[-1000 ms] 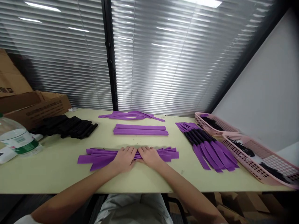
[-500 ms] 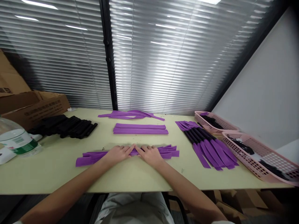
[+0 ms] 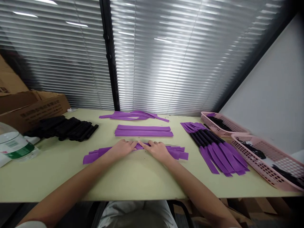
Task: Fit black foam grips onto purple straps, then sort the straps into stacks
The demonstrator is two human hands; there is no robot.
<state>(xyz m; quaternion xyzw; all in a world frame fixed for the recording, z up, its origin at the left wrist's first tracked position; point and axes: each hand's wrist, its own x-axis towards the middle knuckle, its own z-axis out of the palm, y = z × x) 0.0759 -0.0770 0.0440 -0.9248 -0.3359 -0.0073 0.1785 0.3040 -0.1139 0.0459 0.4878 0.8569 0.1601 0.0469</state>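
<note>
Close in front of me, a loose bundle of purple fabric strips [image 3: 93, 155] lies across the table, its ends fanned out on both sides. My left hand [image 3: 123, 148] is closed on the bundle just left of its middle. Just right of the middle, my right hand [image 3: 157, 150] grips the same strips, the two thumbs and index fingers nearly meeting. Part of the bundle is hidden under the hands. Beyond it lie two flat purple strips [image 3: 143, 130] side by side, and farther back a looser pile of purple strips [image 3: 133, 115].
To the right, several purple strips with black wrapped middles [image 3: 215, 147] lie in a row beside two pink baskets [image 3: 258, 163] holding black items. At left are black ribbed pieces [image 3: 68, 128], a cardboard box [image 3: 42, 110] and a plastic bottle [image 3: 15, 144]. Blinds stand behind the table [image 3: 133, 180].
Both hands have moved a little away from the table's front edge with the bundle. The bundle now bows, its middle farther back than its ends. The view has shifted slightly.
</note>
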